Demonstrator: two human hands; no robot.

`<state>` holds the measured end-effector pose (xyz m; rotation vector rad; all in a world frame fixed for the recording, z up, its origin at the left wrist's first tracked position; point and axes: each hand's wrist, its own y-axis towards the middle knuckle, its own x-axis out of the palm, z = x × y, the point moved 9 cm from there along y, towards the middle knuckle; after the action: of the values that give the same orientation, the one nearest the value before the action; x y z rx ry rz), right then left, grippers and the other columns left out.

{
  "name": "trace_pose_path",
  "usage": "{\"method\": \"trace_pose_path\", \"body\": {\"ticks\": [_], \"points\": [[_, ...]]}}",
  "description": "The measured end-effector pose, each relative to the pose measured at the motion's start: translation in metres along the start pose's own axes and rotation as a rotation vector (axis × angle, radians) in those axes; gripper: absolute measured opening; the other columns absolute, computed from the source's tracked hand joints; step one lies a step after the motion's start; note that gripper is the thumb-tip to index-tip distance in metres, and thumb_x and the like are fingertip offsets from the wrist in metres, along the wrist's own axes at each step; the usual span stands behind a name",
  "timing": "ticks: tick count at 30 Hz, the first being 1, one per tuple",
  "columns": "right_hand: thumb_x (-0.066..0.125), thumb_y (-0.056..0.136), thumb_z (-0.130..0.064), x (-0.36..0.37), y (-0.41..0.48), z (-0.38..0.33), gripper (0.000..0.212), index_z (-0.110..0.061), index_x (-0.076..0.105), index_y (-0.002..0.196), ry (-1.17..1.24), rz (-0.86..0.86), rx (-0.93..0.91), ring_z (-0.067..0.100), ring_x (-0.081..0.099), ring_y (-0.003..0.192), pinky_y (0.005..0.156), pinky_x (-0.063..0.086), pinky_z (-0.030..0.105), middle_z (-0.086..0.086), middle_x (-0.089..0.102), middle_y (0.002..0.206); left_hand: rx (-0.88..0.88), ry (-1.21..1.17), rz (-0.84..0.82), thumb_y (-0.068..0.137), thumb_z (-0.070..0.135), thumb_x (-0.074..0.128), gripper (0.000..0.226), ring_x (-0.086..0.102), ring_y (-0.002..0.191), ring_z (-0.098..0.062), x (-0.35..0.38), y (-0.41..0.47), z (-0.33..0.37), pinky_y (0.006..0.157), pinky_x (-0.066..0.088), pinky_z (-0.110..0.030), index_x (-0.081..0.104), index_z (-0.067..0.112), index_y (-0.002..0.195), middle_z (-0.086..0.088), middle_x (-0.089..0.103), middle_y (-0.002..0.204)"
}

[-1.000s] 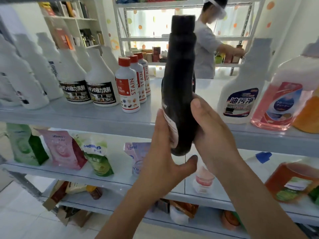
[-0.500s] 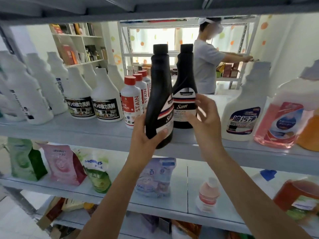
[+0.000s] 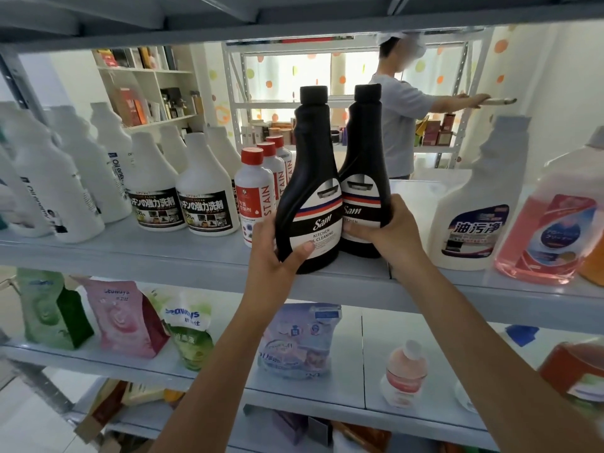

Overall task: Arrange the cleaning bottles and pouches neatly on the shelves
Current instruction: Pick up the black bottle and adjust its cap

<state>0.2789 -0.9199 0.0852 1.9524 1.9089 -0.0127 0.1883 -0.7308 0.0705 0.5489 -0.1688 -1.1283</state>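
Note:
Two black "Sam" kitchen-cleaner bottles stand upright side by side on the grey upper shelf. My left hand grips the base of the front black bottle, thumb across its label. My right hand curls round the lower part of the rear black bottle. To their left stand red-capped "STAIN" bottles and white cleaner bottles. The lower shelf carries a green pouch, a pink pouch and a lilac pouch.
On the right of the upper shelf stand a white spray-style bottle and a pink liquid bottle. A small pink bottle and an orange container sit on the lower shelf. A person works at a far rack.
The front black bottle has come down from in front of my face onto the shelf beside the second black bottle. My right hand moved from it to the rear bottle.

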Motion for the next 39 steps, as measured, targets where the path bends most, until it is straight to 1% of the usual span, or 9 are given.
{"method": "trace_pose_path", "body": {"ticks": [5, 8, 15, 22, 26, 28, 31, 34, 39], "points": [[0.081, 0.072, -0.022, -0.010, -0.017, -0.001, 0.064, -0.014, 0.044, 0.124, 0.049, 0.031, -0.051, 0.018, 0.058, 0.108, 0.092, 0.049, 0.032, 0.002, 0.060, 0.119, 0.018, -0.001, 0.010, 0.090, 0.011, 0.064, 0.057, 0.051, 0.108, 0.012, 0.002, 0.001, 0.001, 0.081, 0.046, -0.006, 0.037, 0.022, 0.138, 0.018, 0.052, 0.120], [0.082, 0.071, -0.022, -0.027, -0.030, -0.001, 0.060, -0.017, 0.048, 0.121, 0.053, 0.067, -0.080, 0.012, 0.059, 0.101, 0.081, 0.048, 0.020, -0.003, 0.062, 0.112, 0.048, 0.053, 0.005, 0.092, 0.015, 0.062, 0.055, 0.049, 0.120, 0.000, 0.005, 0.002, 0.003, 0.096, 0.045, -0.016, 0.034, 0.028, 0.137, 0.012, 0.051, 0.130], [0.084, 0.059, -0.023, -0.052, -0.067, 0.004, 0.062, -0.027, 0.056, 0.114, 0.187, -0.002, -0.091, 0.010, 0.063, 0.100, 0.082, 0.055, 0.030, -0.007, 0.067, 0.107, -0.016, 0.121, -0.099, 0.092, 0.014, 0.061, 0.050, 0.044, 0.128, -0.012, 0.017, 0.015, 0.003, 0.106, 0.042, -0.035, 0.038, 0.021, 0.136, 0.010, 0.048, 0.129], [0.086, 0.041, -0.029, -0.045, -0.115, 0.041, 0.065, -0.028, 0.060, 0.101, 0.275, -0.181, 0.036, 0.007, 0.069, 0.087, 0.070, 0.057, 0.024, -0.013, 0.073, 0.091, -0.052, 0.178, -0.298, 0.094, 0.017, 0.059, 0.050, 0.044, 0.130, -0.013, 0.045, 0.028, 0.002, 0.105, 0.041, -0.032, 0.036, 0.016, 0.138, 0.001, 0.050, 0.138], [0.092, 0.040, -0.030, -0.028, -0.145, 0.078, 0.066, -0.023, 0.064, 0.099, 0.255, -0.223, 0.117, 0.013, 0.070, 0.084, 0.068, 0.057, 0.023, -0.007, 0.074, 0.090, 0.195, 0.362, 0.114, 0.099, 0.027, 0.050, 0.049, 0.037, 0.136, -0.018, 0.026, -0.005, 0.031, 0.112, 0.033, -0.033, 0.037, 0.011, 0.143, -0.007, 0.042, 0.145], [0.090, 0.033, -0.038, -0.021, -0.159, 0.092, 0.073, -0.022, 0.064, 0.099, 0.247, -0.250, 0.140, 0.014, 0.070, 0.084, 0.069, 0.057, 0.025, -0.004, 0.074, 0.091, 0.374, 0.194, 0.179, 0.097, 0.028, 0.050, 0.043, 0.045, 0.128, -0.019, 0.025, -0.034, 0.055, 0.108, 0.038, -0.032, 0.044, 0.008, 0.136, -0.005, 0.048, 0.136], [0.089, 0.039, -0.034, -0.012, -0.175, 0.103, 0.069, -0.020, 0.064, 0.103, 0.220, -0.324, 0.148, 0.016, 0.070, 0.086, 0.069, 0.054, 0.022, -0.001, 0.074, 0.092, 0.153, -0.327, -0.225, 0.089, 0.029, 0.058, 0.034, 0.064, 0.105, -0.015, 0.058, -0.045, 0.061, 0.094, 0.051, -0.032, 0.053, 0.015, 0.120, 0.001, 0.063, 0.114], [0.087, 0.045, -0.029, -0.002, -0.187, 0.107, 0.065, -0.020, 0.064, 0.106, 0.249, -0.453, 0.184, 0.015, 0.070, 0.090, 0.073, 0.053, 0.021, -0.001, 0.074, 0.095, -0.120, -0.603, -0.574, 0.088, 0.011, 0.057, 0.008, 0.066, 0.066, -0.020, 0.088, -0.056, 0.054, 0.079, 0.056, -0.034, 0.058, 0.008, 0.080, -0.005, 0.065, 0.067], [0.085, 0.049, -0.020, 0.008, -0.200, 0.111, 0.053, -0.017, 0.069, 0.100, 0.318, -0.638, 0.242, 0.019, 0.069, 0.093, 0.078, 0.052, 0.026, 0.005, 0.074, 0.096, -0.148, -1.024, -1.104, 0.086, 0.017, 0.070, 0.019, 0.062, 0.054, -0.013, 0.114, -0.082, 0.075, 0.073, 0.056, -0.033, 0.059, 0.008, 0.073, 0.000, 0.057, 0.051]]}}
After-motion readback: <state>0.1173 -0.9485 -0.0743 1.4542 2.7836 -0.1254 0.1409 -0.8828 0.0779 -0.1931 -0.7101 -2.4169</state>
